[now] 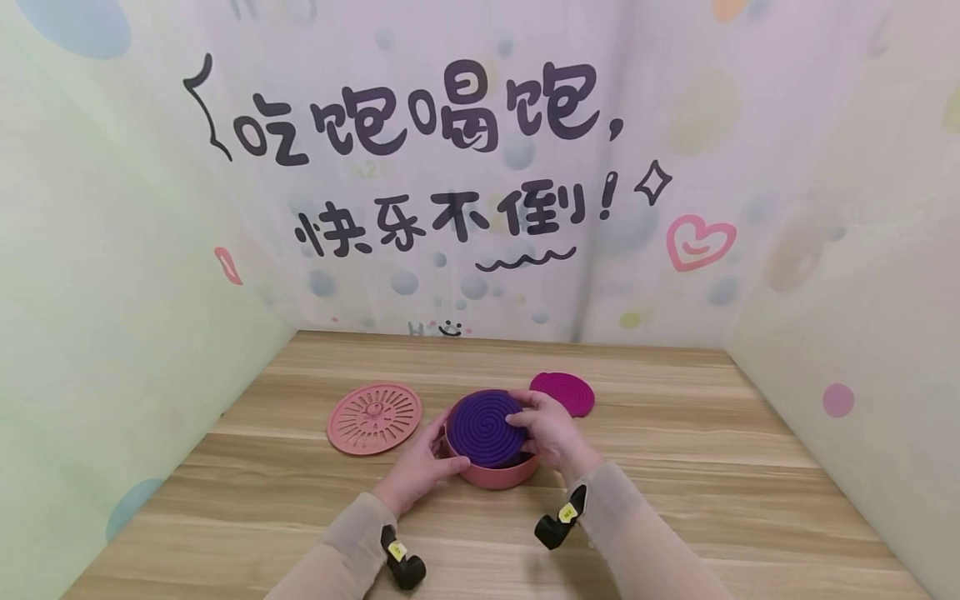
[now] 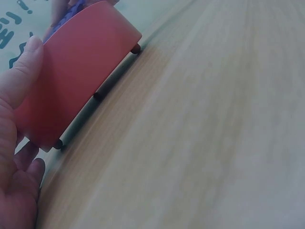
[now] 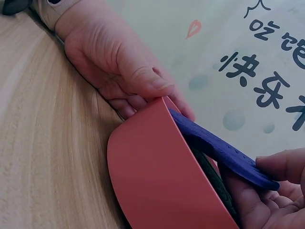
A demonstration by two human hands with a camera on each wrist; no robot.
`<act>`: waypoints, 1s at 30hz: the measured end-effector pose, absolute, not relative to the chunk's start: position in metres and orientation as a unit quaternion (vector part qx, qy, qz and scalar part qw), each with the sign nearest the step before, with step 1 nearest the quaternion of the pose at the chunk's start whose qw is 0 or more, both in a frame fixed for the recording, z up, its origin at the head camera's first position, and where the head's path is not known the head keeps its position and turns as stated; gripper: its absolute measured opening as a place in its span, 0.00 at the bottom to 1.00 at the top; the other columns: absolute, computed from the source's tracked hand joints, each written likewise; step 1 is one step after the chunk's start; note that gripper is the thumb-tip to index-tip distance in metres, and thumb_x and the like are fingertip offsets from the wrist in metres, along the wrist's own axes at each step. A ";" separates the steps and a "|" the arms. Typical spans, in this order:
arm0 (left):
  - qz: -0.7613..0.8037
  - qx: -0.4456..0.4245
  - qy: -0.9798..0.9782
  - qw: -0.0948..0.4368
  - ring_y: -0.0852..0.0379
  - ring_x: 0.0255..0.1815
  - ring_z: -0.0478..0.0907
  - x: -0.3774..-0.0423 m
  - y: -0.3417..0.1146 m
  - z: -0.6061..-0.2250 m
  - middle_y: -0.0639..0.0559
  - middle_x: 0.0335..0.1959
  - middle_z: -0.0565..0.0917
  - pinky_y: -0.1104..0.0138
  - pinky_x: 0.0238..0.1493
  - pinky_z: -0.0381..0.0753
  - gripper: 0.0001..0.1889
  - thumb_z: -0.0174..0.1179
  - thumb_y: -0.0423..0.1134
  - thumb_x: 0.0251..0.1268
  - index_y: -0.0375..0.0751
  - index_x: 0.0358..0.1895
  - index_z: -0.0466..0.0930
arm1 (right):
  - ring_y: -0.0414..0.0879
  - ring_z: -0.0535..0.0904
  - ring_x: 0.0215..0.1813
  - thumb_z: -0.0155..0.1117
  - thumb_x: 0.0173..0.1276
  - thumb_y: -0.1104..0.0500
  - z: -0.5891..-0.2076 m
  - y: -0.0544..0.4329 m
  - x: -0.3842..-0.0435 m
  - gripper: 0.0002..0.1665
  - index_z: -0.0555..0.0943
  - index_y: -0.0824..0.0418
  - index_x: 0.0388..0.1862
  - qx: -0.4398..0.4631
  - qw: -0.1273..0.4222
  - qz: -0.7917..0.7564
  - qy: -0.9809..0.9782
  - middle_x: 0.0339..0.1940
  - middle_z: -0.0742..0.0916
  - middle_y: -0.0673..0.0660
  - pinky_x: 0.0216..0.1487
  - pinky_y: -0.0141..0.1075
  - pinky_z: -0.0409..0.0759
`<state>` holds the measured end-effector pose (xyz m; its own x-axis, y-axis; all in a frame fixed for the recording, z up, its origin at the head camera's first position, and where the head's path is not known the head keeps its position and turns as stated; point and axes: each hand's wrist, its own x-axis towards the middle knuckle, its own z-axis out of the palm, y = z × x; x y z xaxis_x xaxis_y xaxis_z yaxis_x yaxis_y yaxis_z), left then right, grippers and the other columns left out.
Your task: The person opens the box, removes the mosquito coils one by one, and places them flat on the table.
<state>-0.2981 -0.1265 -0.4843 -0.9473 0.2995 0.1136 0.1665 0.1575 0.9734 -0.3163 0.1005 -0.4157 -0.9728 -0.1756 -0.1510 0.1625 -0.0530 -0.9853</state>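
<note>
A purple spiral mosquito coil (image 1: 487, 427) is tilted in the mouth of a round pink mosquito coil box (image 1: 501, 477), its right side raised above the rim. My right hand (image 1: 553, 429) pinches that raised edge, thumb on top and fingers underneath, as the right wrist view shows. On the box's left side my left hand (image 1: 418, 468) grips the wall, thumb against the outside in the left wrist view. Inside the box, beneath the purple coil, lies a dark green coil (image 3: 215, 180), partly hidden. Small dark feet (image 2: 136, 48) support the box on the table.
A pink slotted lid (image 1: 375, 418) lies flat on the wooden table (image 1: 675, 467) to the left of the box. Behind and to the right lies a magenta spiral coil (image 1: 567, 393). Printed fabric walls (image 1: 480, 292) surround the table at the back and sides.
</note>
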 end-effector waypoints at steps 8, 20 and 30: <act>0.629 0.148 0.761 0.057 0.39 0.73 0.56 -0.298 -0.126 -0.484 0.38 0.73 0.59 0.47 0.66 0.64 0.49 0.69 0.41 0.58 0.40 0.77 0.46 | 0.45 0.82 0.37 0.56 0.64 0.73 -0.417 0.102 -0.317 0.30 0.69 0.66 0.66 0.001 0.108 -0.736 0.668 0.60 0.77 0.68 0.33 0.38 0.84; 0.622 0.149 0.766 0.062 0.42 0.74 0.53 -0.297 -0.127 -0.484 0.42 0.75 0.57 0.48 0.68 0.62 0.53 0.71 0.49 0.54 0.45 0.77 0.45 | 0.43 0.83 0.32 0.56 0.63 0.73 -0.419 0.104 -0.318 0.30 0.69 0.68 0.65 0.006 0.099 -0.764 0.638 0.53 0.81 0.65 0.28 0.34 0.83; 0.632 0.154 0.757 0.057 0.45 0.75 0.53 -0.297 -0.127 -0.485 0.46 0.75 0.58 0.50 0.72 0.53 0.51 0.72 0.46 0.53 0.48 0.77 0.48 | 0.41 0.82 0.30 0.55 0.64 0.73 -0.419 0.107 -0.317 0.31 0.65 0.69 0.68 0.002 0.096 -0.795 0.600 0.49 0.82 0.60 0.26 0.31 0.82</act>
